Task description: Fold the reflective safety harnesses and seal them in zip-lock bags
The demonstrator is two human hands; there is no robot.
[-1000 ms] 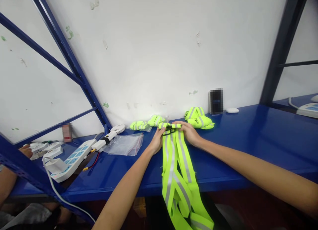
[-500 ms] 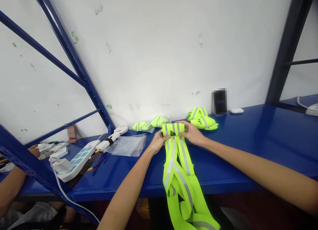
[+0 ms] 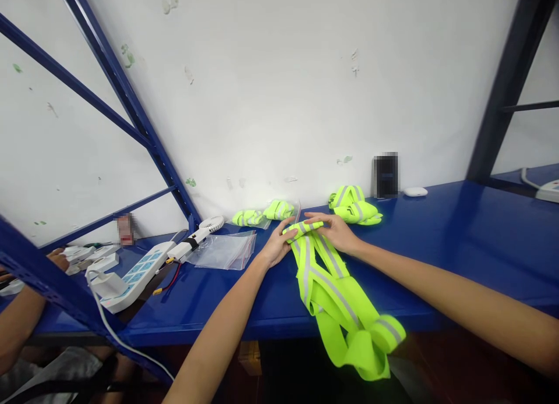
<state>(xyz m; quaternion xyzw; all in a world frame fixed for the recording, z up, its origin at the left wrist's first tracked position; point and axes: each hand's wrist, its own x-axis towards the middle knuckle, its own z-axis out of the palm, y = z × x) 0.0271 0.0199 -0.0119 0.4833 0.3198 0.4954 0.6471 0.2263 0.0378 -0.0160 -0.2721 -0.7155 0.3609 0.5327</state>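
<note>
My left hand (image 3: 278, 244) and my right hand (image 3: 335, 231) are closed on the two ends of a rolled top part of a neon yellow reflective strap harness (image 3: 329, 290). Grey reflective stripes run along its straps. The loose straps hang from the roll over the front edge of the table, and one end curls up at the lower right. Just beyond my right hand lies a folded bundle of the same neon straps (image 3: 356, 207). Two smaller neon bundles in clear bags (image 3: 262, 213) lie behind my left hand against the wall.
The blue table (image 3: 414, 247) holds clear zip bags (image 3: 225, 251), a white handheld fan (image 3: 201, 235), a power strip (image 3: 140, 276) and a white case (image 3: 415, 192). A blurred dark object (image 3: 386, 176) leans on the wall. Beyond the blue frame (image 3: 144, 130), another person's arm (image 3: 24, 319) reaches left.
The rolled part has tilted in my hands, its left end now lower. The hanging straps have swung right and up, and their lower end now curls at the right.
</note>
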